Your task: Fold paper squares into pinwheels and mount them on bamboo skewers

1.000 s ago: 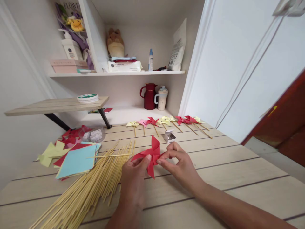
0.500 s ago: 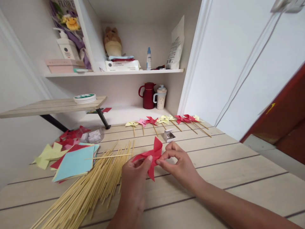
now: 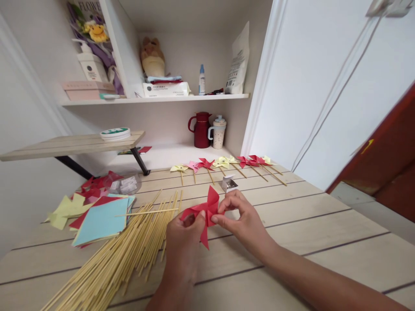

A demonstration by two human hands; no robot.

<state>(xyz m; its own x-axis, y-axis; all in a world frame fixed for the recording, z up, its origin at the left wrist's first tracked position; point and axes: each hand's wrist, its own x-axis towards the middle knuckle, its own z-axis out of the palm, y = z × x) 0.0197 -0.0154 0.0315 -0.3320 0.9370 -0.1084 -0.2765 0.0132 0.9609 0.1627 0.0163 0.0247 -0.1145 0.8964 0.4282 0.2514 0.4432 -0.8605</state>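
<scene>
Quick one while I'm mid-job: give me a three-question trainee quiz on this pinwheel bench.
1. True or false: both hands hold the red paper pinwheel.
2. What lies left of the left hand? A) bamboo sticks B) scissors C) a glue gun
3. Fill in: the finished pinwheels lie in a row in front of the red ____.

Key
1. True: the right hand pinches it too.
2. A: the bamboo sticks.
3. Jug; a small open box sits nearer the hands.

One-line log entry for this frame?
left hand: pinching red paper pinwheel | right hand: pinching its centre | skewer pile: left of hands | table
</scene>
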